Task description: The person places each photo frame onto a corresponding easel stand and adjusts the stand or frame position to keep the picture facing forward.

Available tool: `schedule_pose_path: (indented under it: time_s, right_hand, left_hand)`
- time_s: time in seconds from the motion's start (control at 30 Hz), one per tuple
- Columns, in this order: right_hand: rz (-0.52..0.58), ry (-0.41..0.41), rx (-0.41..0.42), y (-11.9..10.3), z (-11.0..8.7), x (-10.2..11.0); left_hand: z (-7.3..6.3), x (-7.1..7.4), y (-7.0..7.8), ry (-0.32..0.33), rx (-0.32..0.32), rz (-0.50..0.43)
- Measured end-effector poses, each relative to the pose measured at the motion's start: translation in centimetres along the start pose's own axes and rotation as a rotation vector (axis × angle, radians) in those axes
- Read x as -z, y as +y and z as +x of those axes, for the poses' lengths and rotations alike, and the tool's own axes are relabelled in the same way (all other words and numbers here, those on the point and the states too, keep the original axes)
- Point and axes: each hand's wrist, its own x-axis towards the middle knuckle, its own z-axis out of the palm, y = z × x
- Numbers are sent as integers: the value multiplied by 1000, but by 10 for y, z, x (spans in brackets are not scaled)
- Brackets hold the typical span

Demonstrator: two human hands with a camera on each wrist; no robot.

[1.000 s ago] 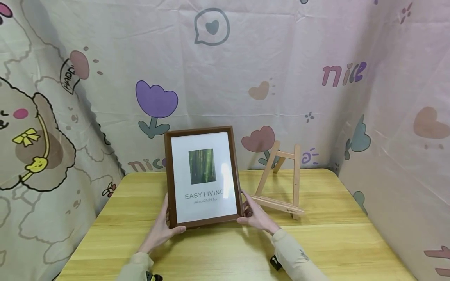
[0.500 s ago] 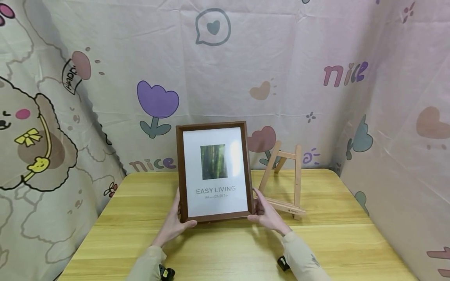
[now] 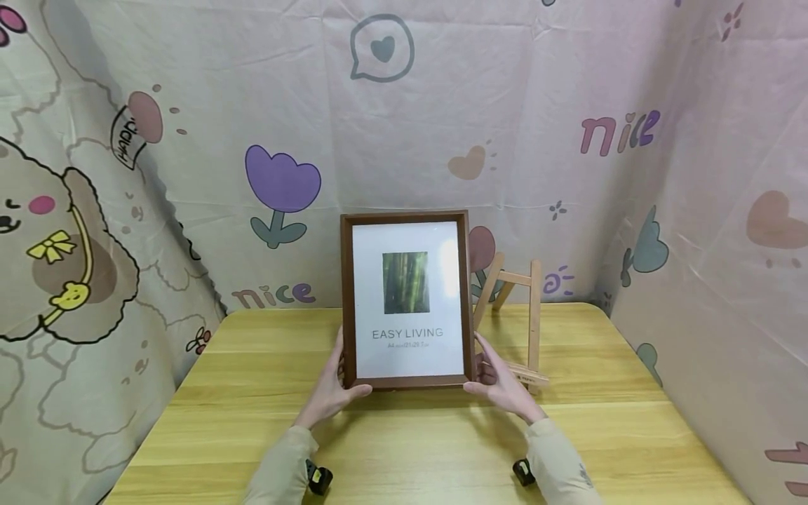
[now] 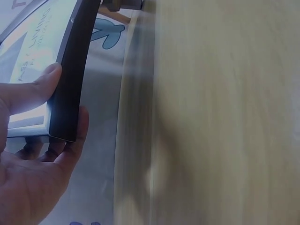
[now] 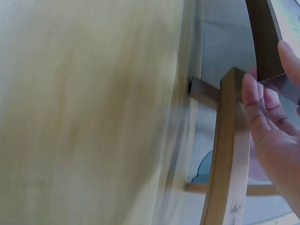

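A brown picture frame (image 3: 406, 294) with a small bamboo print and the words "EASY LIVING" is held upright in the head view. My left hand (image 3: 334, 388) grips its lower left corner, thumb on the front and fingers behind. At the lower right corner my right hand (image 3: 501, 382) holds it in the same way. Both wrist views show the frame's bottom edge raised off the table. A small wooden easel (image 3: 533, 319) stands just to the right, partly covered by the frame and my right hand. In the right wrist view, the easel's ledge (image 5: 227, 154) lies close beside my fingertips.
The wooden table (image 3: 416, 449) runs back to a hanging cloth (image 3: 404, 140) printed with flowers and hearts. More printed cloth hangs at the left and right sides. Dark straps with small devices sit on both wrists.
Both hands have carried the picture frame to the right and slightly up. It has straightened from a slight tilt and now covers part of the easel, which has not moved.
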Motion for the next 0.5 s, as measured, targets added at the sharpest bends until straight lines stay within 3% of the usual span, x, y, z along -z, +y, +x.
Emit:
schedule_pose_path:
  time_s: [0.5]
  right_hand:
    - [-38, 109, 51, 10, -10, 24]
  left_hand:
    - [24, -28, 11, -9, 124, 78]
